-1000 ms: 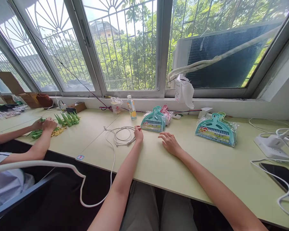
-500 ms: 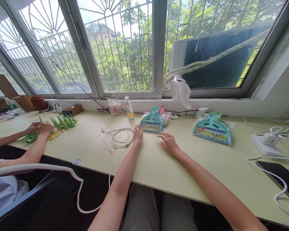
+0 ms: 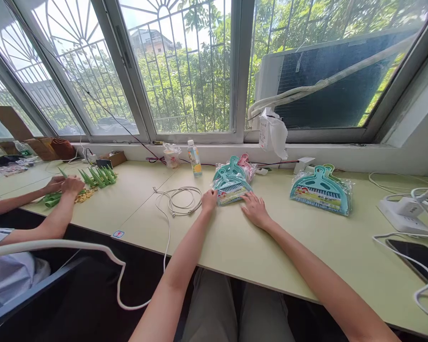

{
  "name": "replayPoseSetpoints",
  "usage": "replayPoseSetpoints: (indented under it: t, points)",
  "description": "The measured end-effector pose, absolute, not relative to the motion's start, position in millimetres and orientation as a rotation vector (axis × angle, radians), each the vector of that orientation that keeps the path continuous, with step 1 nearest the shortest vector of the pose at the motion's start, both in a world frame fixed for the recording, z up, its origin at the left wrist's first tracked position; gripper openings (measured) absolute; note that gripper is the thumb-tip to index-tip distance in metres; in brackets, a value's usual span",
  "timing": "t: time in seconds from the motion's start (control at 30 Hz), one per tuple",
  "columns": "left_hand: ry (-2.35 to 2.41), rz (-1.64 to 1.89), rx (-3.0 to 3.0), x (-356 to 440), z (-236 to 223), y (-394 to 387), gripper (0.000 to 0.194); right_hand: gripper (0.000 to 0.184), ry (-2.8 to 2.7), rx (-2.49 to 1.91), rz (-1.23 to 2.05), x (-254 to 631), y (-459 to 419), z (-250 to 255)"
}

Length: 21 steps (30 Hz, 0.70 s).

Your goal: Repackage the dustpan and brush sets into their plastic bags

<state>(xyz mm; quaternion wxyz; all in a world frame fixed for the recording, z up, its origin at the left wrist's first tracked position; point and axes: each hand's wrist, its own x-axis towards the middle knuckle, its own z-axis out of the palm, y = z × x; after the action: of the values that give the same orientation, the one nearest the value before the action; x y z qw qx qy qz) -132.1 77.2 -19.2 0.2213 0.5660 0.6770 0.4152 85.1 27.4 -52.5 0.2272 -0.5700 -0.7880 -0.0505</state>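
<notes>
A wrapped teal dustpan and brush set (image 3: 232,191) with a printed card leans forward from a small stack of similar sets. My left hand (image 3: 209,201) is closed on its lower left edge. Against its lower right corner rest the fingertips of my right hand (image 3: 257,210), the fingers stretched and somewhat apart. Behind the front set are another teal dustpan (image 3: 234,163) and a pink one (image 3: 245,160), partly hidden. Off to the right lies a second wrapped pile of teal dustpan sets (image 3: 320,192), touched by neither hand.
A coiled cable (image 3: 185,199) lies left of my left hand, near a drink bottle (image 3: 195,161) and a plastic-wrapped cup (image 3: 171,156). At right are a power strip (image 3: 403,218) and a phone (image 3: 415,261). Another person's hands (image 3: 71,185) handle green pieces at left.
The front dustpan set has tipped forward, away from the stack. My right hand has come to its right corner; my left hand stays at its left edge. The view has shifted slightly.
</notes>
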Motion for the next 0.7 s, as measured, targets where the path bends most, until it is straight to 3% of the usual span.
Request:
replayPoseSetpoints:
  t: [0.17,0.33,0.7]
  points:
    - [1.573,1.201,1.277,-131,-16,77,0.023,0.046,-2.185,-1.506,-0.070,85,27,-53]
    - [1.113,1.095,1.056,-121,-10,67,0.043,0.049,-2.141,-1.492,-0.130,86,29,-55]
    - [1.048,1.104,1.058,-110,-12,60,0.029,0.055,-2.280,-1.141,-0.447,80,15,-34]
